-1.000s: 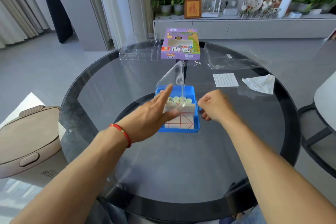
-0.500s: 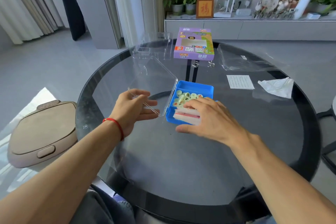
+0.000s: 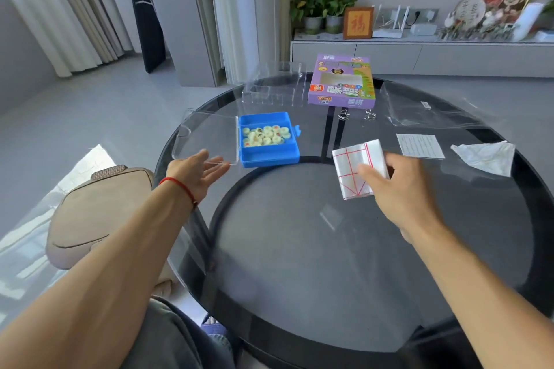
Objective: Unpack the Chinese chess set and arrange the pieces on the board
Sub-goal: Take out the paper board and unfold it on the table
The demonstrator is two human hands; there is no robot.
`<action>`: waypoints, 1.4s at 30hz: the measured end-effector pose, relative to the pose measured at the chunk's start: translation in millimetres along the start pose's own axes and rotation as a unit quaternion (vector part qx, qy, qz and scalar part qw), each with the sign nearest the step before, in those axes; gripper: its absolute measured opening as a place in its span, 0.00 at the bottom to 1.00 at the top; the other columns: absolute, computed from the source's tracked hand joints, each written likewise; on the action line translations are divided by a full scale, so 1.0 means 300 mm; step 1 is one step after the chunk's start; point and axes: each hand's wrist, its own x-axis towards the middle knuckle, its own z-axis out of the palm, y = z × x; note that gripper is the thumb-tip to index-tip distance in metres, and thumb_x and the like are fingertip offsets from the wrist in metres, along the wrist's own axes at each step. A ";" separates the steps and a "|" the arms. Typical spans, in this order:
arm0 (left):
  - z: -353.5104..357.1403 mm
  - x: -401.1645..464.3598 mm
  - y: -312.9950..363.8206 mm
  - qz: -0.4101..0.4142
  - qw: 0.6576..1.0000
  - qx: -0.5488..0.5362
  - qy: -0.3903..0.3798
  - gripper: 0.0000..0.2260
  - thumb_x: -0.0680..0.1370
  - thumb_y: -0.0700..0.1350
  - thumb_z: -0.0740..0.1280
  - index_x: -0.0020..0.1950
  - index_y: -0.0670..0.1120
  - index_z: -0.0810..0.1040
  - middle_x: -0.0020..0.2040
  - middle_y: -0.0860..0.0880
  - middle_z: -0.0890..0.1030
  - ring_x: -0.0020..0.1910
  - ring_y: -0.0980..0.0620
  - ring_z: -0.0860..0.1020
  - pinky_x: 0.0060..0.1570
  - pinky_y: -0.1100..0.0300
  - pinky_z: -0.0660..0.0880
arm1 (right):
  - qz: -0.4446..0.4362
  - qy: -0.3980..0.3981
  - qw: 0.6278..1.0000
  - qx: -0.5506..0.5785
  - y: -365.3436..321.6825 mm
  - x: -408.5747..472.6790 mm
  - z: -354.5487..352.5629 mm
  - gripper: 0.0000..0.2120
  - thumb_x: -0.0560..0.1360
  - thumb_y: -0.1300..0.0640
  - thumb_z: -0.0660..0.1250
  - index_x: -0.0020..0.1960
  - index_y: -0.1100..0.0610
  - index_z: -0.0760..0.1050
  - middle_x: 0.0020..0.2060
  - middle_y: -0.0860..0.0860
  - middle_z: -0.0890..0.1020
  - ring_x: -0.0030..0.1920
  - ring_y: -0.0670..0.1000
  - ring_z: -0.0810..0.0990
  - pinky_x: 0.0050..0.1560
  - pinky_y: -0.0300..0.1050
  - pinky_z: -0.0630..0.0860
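Unpacking looks about half done in the head view: the blue case lies open on the glass table with the pale round pieces heaped inside, the left hand hovers palm-up, fingers straight and loosely spread, at the clear lid, and the right hand pinches the folded red-lined board sheet beside the case. Next, I judge, the sheet needs unfolding flat on bare glass, likely with both hands. Writing: the purple box bears large Chinese characters I cannot read with certainty, and the leaflet print is too small.
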 end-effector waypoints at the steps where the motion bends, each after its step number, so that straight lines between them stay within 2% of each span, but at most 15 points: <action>1: -0.005 0.008 0.006 -0.013 1.000 -0.011 0.002 0.10 0.84 0.38 0.61 0.64 0.37 0.70 0.56 0.35 0.80 0.49 0.39 0.83 0.45 0.51 0.84 | 0.009 -0.006 1.000 0.004 0.004 0.001 0.001 0.05 0.76 0.57 0.70 0.42 0.56 0.82 0.32 0.47 0.81 0.33 0.50 0.74 0.35 0.44 0.70; 7: -0.013 0.025 0.033 -0.019 0.998 -0.022 0.056 0.16 0.81 0.35 0.64 0.69 0.37 0.70 0.64 0.34 0.77 0.57 0.38 0.81 0.43 0.55 0.84 | -0.028 -0.004 0.991 -0.134 0.001 -0.004 -0.005 0.06 0.78 0.55 0.70 0.47 0.58 0.76 0.41 0.51 0.83 0.42 0.59 0.79 0.39 0.50 0.73; 10: 0.003 -0.001 0.029 0.050 0.992 0.049 0.105 0.21 0.79 0.36 0.66 0.72 0.37 0.70 0.70 0.38 0.74 0.62 0.45 0.79 0.35 0.66 0.79 | -0.022 -0.009 0.991 -0.133 -0.009 -0.005 -0.008 0.12 0.77 0.51 0.70 0.43 0.60 0.76 0.36 0.50 0.82 0.40 0.60 0.79 0.39 0.52 0.74; 13: 0.024 -0.038 0.002 0.166 0.960 0.192 0.121 0.20 0.77 0.36 0.68 0.69 0.40 0.73 0.67 0.40 0.75 0.61 0.45 0.78 0.43 0.64 0.79 | -0.027 -0.023 0.994 -0.099 -0.019 -0.004 -0.013 0.15 0.75 0.46 0.71 0.41 0.59 0.80 0.38 0.52 0.83 0.40 0.56 0.80 0.41 0.51 0.76; 15: 0.067 -0.104 -0.027 0.245 0.945 0.212 0.046 0.24 0.75 0.35 0.69 0.71 0.43 0.72 0.66 0.43 0.76 0.59 0.50 0.79 0.50 0.59 0.81 | -0.065 -0.009 0.993 -0.096 -0.027 0.004 -0.029 0.16 0.74 0.45 0.73 0.39 0.58 0.79 0.42 0.53 0.80 0.44 0.53 0.77 0.42 0.47 0.70; 18: 0.148 -0.214 -0.090 0.378 0.855 0.319 -0.152 0.24 0.74 0.42 0.71 0.69 0.50 0.74 0.65 0.51 0.78 0.60 0.57 0.79 0.56 0.61 0.79 | -0.067 -0.062 0.996 -0.021 -0.057 0.003 -0.062 0.23 0.73 0.42 0.75 0.37 0.62 0.78 0.35 0.58 0.78 0.35 0.52 0.73 0.38 0.46 0.66; 20: 0.196 -0.280 -0.131 0.348 0.824 0.348 -0.281 0.26 0.74 0.50 0.73 0.72 0.54 0.73 0.67 0.54 0.77 0.65 0.60 0.77 0.62 0.62 0.77 | -0.033 -0.130 0.988 0.078 -0.083 -0.015 -0.072 0.25 0.72 0.40 0.76 0.39 0.64 0.78 0.35 0.62 0.81 0.33 0.57 0.74 0.38 0.47 0.68; 22: 0.231 -0.317 -0.169 0.298 0.802 0.371 -0.362 0.27 0.75 0.53 0.74 0.73 0.56 0.71 0.67 0.56 0.77 0.66 0.56 0.77 0.65 0.54 0.76 | -0.002 -0.148 0.978 0.145 -0.101 -0.037 -0.069 0.24 0.73 0.43 0.77 0.35 0.63 0.75 0.31 0.59 0.79 0.32 0.53 0.74 0.38 0.48 0.69; 24: 0.249 -0.324 -0.193 0.281 0.805 0.370 -0.368 0.24 0.76 0.49 0.75 0.71 0.51 0.74 0.61 0.51 0.83 0.58 0.51 0.82 0.60 0.49 0.80 | 0.031 -0.141 0.972 0.184 -0.113 -0.048 -0.064 0.21 0.74 0.46 0.76 0.34 0.61 0.74 0.30 0.54 0.75 0.32 0.51 0.73 0.35 0.47 0.68; 27: 0.260 -0.317 -0.198 0.262 0.860 0.309 -0.308 0.16 0.75 0.42 0.75 0.61 0.42 0.79 0.49 0.44 0.87 0.47 0.45 0.86 0.53 0.49 0.82 | 0.092 -0.133 0.960 0.229 -0.116 -0.044 -0.067 0.17 0.75 0.46 0.74 0.36 0.57 0.76 0.27 0.50 0.77 0.27 0.49 0.73 0.28 0.39 0.65; 31: 0.259 -0.277 -0.187 0.215 0.933 0.177 -0.228 0.11 0.79 0.40 0.71 0.58 0.37 0.79 0.50 0.41 0.86 0.48 0.42 0.85 0.53 0.44 0.81 | 0.124 -0.086 0.966 0.208 -0.091 -0.010 -0.082 0.14 0.76 0.48 0.74 0.39 0.56 0.78 0.29 0.47 0.78 0.26 0.48 0.73 0.22 0.37 0.64; 34: 0.261 -0.249 -0.156 0.217 0.951 0.125 -0.183 0.11 0.82 0.42 0.67 0.61 0.38 0.79 0.50 0.44 0.85 0.46 0.47 0.83 0.45 0.50 0.81 | 0.135 -0.043 0.990 0.017 -0.022 0.032 -0.131 0.06 0.75 0.50 0.74 0.49 0.51 0.80 0.36 0.48 0.82 0.28 0.52 0.78 0.28 0.41 0.71; 37: 0.259 -0.229 -0.137 0.206 0.955 0.079 -0.197 0.13 0.84 0.44 0.63 0.65 0.39 0.77 0.56 0.42 0.84 0.50 0.46 0.84 0.45 0.49 0.82 | 0.067 -0.010 0.963 -0.261 0.044 0.044 -0.167 0.06 0.76 0.50 0.68 0.53 0.48 0.80 0.47 0.48 0.85 0.51 0.55 0.81 0.49 0.50 0.77; 39: 0.268 -0.222 -0.136 0.210 0.952 0.067 -0.211 0.14 0.84 0.45 0.63 0.68 0.40 0.75 0.62 0.40 0.82 0.56 0.43 0.83 0.52 0.42 0.81 | -0.044 0.006 0.975 -0.217 0.025 0.034 -0.161 0.06 0.78 0.50 0.67 0.49 0.49 0.82 0.48 0.46 0.85 0.53 0.51 0.80 0.52 0.46 0.75; 42: 0.290 -0.228 -0.154 0.215 0.951 0.071 -0.210 0.15 0.84 0.46 0.63 0.67 0.39 0.74 0.58 0.42 0.82 0.55 0.42 0.82 0.58 0.38 0.79 | -0.103 -0.124 0.987 0.010 -0.081 -0.011 -0.110 0.10 0.80 0.46 0.67 0.51 0.49 0.84 0.47 0.40 0.86 0.51 0.39 0.82 0.51 0.32 0.74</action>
